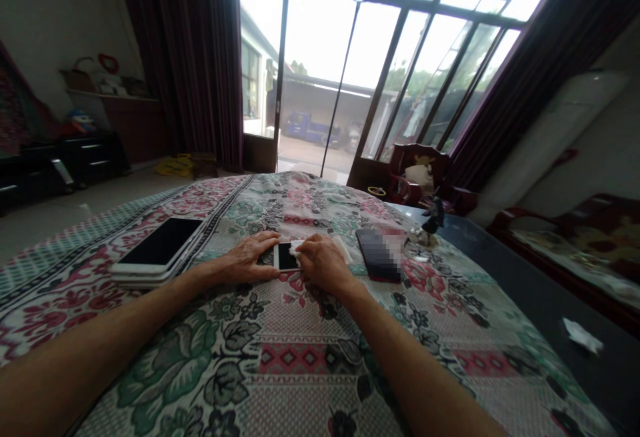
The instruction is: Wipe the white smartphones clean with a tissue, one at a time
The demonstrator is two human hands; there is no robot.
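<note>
- Left hand (245,258): fingers curled over the left end of a small white phone (286,257), holding it down on a floral cloth (295,363). Firm hold, not clenched.
- Right hand (324,263): closed around a white wipe (341,249), pressing it on the right end of the phone's screen.
- Phone: face up, between both hands, near the middle of the cloth.
- Progress: wipe in contact, part of the dark screen bare. Can't tell how clean it is from this view.
- Left of hands: stack of white phones (160,250), top screen dark, no hand on it.
- Right of hands: dark phone (379,255), red edge, partly blurred out, no hand on it.
- Beyond: glass door (320,77), maroon curtain (193,57).
</note>
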